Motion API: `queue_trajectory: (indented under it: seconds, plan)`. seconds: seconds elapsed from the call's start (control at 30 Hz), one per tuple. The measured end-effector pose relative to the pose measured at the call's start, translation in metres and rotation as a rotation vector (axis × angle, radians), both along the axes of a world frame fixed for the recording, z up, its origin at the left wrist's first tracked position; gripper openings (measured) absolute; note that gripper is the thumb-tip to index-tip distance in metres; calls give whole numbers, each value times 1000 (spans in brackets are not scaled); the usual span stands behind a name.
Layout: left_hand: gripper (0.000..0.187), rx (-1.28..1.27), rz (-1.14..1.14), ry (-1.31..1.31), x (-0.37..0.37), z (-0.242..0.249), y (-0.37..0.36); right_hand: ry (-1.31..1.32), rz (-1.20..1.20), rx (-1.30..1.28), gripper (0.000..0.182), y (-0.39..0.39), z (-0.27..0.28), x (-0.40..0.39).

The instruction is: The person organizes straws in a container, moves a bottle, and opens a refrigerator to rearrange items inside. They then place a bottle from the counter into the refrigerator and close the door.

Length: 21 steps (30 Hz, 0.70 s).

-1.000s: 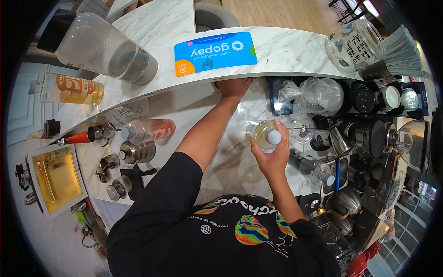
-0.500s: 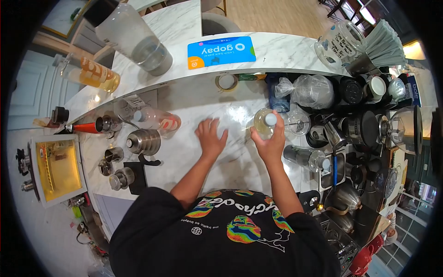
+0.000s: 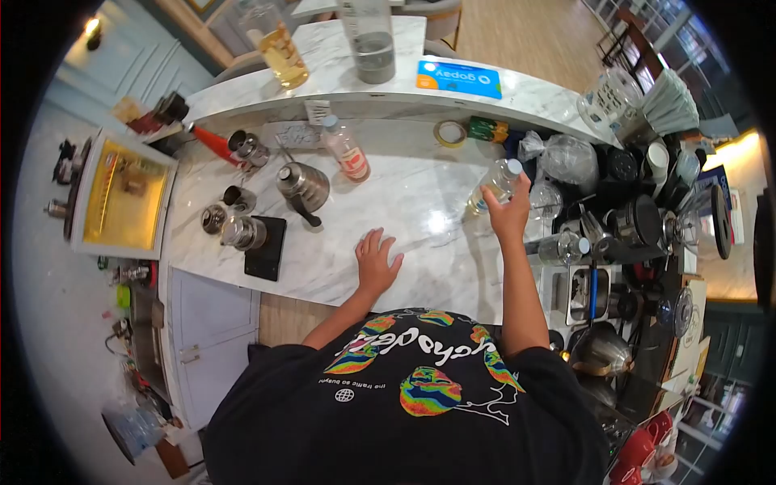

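My right hand (image 3: 509,212) is wrapped round a clear bottle (image 3: 491,184) with a pale cap and yellowish liquid, standing at the right of the marble counter. Flat on the bare marble lies my left hand (image 3: 377,263), fingers apart and holding nothing. Another clear bottle (image 3: 559,248) lies or leans just right of my right forearm. Left of centre is a bottle with a red-orange label (image 3: 347,151), beside a steel gooseneck kettle (image 3: 302,187).
On the left, a glass server (image 3: 244,232) sits at a black scale (image 3: 265,250). A tape roll (image 3: 450,133) lies below the raised ledge, which carries a blue gopay sign (image 3: 458,79) and a large bottle (image 3: 373,56). Cups and brewing gear crowd the right side.
My view has turned and shifted, moving the counter items across it. My right hand still grips the bottle, now farther from my body; my left hand stays spread on the counter.
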<state>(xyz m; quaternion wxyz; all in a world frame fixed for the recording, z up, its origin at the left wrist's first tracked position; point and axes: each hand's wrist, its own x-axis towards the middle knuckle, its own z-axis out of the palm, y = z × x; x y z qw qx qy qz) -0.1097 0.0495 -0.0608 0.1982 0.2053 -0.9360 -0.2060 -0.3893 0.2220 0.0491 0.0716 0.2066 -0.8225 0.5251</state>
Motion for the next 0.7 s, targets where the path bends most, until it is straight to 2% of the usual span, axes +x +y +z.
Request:
queue_trajectory:
  seconds: [0.13,0.3,0.4,0.43,0.57,0.7]
  plan:
    - [43,41,-18,-30,48,0,10,17,-3,6,83,-1,-7,23]
    - [38,135,67,-34,127,-3,18,29,165,9,78,-16,-2,97]
    - [34,170,150,-46,164,13,24,102,281,-8,75,-32,0,151]
    - [34,180,173,-48,174,16,23,-64,289,-12,72,-38,6,172]
    - [34,212,307,-57,218,20,19,-130,557,40,67,-58,15,241]
    - [35,298,509,-71,271,21,9,-44,786,0,70,-91,32,303]
